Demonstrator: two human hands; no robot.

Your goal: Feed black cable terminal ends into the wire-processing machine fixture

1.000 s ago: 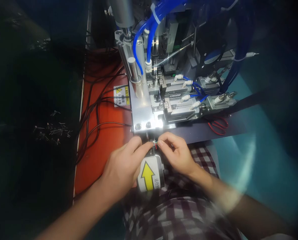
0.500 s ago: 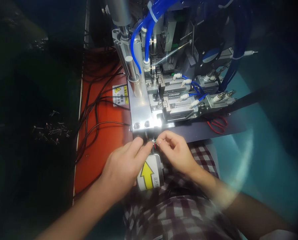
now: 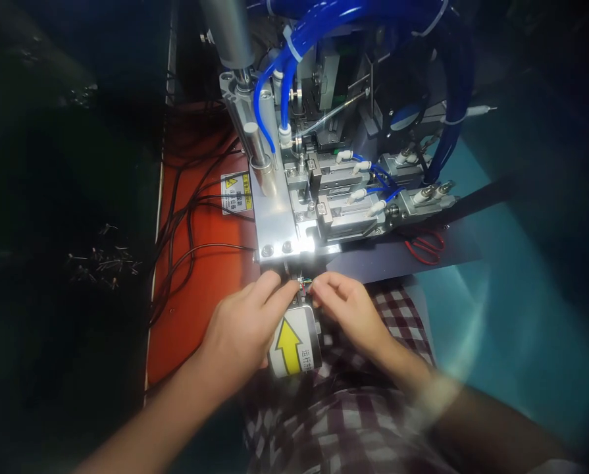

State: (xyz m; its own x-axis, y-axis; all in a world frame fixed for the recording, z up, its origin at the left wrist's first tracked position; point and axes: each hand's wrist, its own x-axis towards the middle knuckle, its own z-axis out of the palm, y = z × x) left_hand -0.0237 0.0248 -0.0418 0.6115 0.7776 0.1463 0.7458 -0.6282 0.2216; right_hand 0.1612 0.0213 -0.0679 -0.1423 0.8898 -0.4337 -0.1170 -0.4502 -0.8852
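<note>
At the front end of the machine, a small part with thin coloured wires point(image 3: 303, 283) shows between my fingertips. My left hand point(image 3: 245, 319) comes in from the left, its thumb and forefinger pressed against the part's left side. Opposite it, my right hand point(image 3: 348, 304) pinches at the wires' right end, the other fingers curled. The wires are too small to tell exactly how they are gripped. Just below lies a white label with a yellow arrow point(image 3: 289, 345) on a block, partly covered by my left hand. A metal plate with bolts point(image 3: 277, 230) rises directly behind the fingers.
Metal cylinders with blue air hoses point(image 3: 373, 13) fill the back. Red-handled scissors point(image 3: 425, 247) rest at the right on the dark base. Black cables point(image 3: 190, 204) run over the orange surface point(image 3: 176, 355). Small thin pieces point(image 3: 104, 263) lie scattered at the far left.
The view has shifted slightly, so the machine appears a little left and lower. My right fingertips are slightly farther from my left ones, and more of the coloured wires shows between them.
</note>
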